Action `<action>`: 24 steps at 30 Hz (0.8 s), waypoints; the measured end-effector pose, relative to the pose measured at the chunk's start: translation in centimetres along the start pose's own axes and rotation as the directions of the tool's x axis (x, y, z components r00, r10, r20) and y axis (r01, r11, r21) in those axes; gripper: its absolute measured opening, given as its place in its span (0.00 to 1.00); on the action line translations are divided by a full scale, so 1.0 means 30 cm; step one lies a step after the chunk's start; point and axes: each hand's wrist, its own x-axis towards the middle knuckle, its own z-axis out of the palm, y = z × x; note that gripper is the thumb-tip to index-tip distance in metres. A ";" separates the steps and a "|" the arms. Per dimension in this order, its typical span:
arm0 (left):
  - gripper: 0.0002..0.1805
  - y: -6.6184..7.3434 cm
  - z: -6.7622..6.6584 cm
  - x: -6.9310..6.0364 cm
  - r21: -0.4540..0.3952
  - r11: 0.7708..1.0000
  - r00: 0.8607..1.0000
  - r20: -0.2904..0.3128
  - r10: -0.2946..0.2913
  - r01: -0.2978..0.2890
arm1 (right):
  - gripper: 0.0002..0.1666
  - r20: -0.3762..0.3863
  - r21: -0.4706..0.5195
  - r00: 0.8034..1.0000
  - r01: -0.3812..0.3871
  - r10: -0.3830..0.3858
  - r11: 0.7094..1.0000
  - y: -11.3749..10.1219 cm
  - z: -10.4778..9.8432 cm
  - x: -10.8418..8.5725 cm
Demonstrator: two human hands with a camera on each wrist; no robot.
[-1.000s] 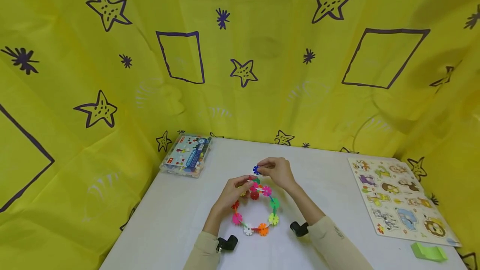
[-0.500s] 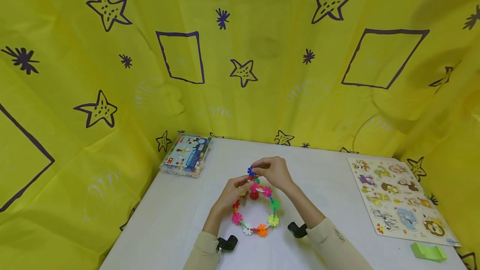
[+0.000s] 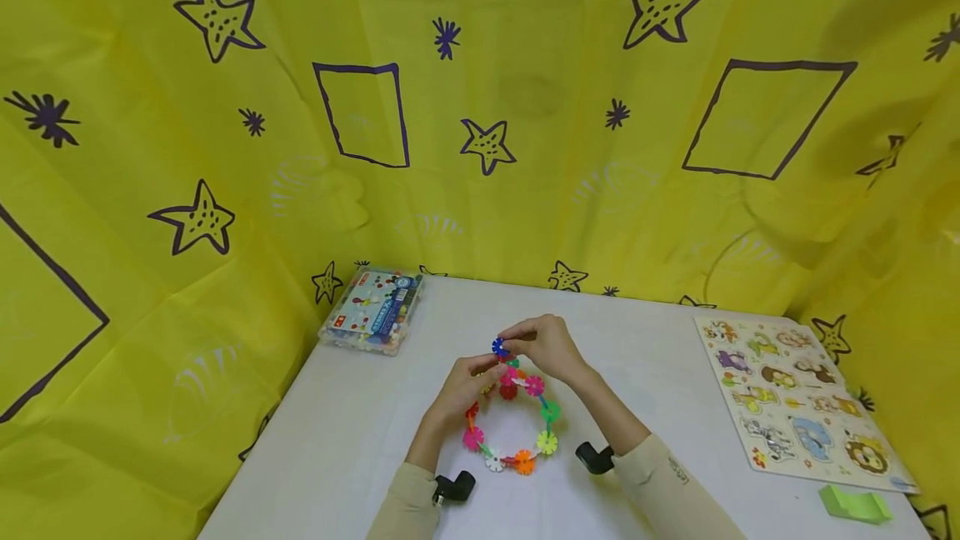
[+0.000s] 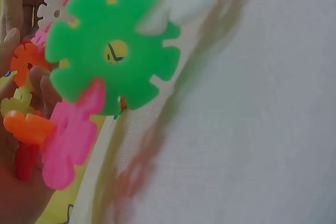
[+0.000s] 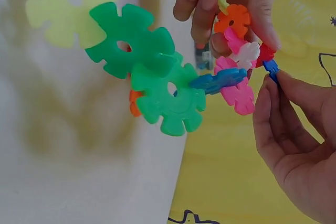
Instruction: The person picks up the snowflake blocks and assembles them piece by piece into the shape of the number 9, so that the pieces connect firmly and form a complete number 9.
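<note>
A ring of colourful notched snowflake discs (image 3: 524, 462) hangs below my hands in the head view. My left hand (image 3: 459, 388) grips the ring's far side with thumb and fingers. Between the thumb and fingers of my right hand (image 3: 551, 348) is a blue snowflake disc (image 3: 498, 347). In the right wrist view this disc meets a red snowflake disc (image 5: 266, 53) at the left thumb; how deep the slots engage cannot be told. A green disc (image 4: 115, 51) of the ring looms large in the left wrist view. The fingers partly hide some discs.
A clear-lidded box of small parts (image 3: 373, 311) lies at the table's back left. An animal puzzle board (image 3: 798, 398) is at the right, with a light green block (image 3: 855, 505) in front of it. Yellow patterned curtain (image 3: 480, 215) surrounds the white table (image 3: 637, 315).
My right hand has moved left with the blue disc, from beside the ring's top to the red disc at my left fingertips. The left hand has stayed nearly still.
</note>
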 end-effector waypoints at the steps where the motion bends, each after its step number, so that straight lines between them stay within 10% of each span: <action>1: 0.21 -0.001 -0.001 0.000 -0.002 1.000 1.000 0.000 -0.002 0.002 | 0.05 0.010 -0.003 1.000 0.005 -0.005 1.000 -0.001 0.000 0.001; 24: 0.23 0.011 -0.006 0.006 0.036 0.999 0.999 -0.033 -0.003 0.004 | 0.09 -0.044 0.038 0.998 -0.040 0.042 0.998 0.087 0.018 0.013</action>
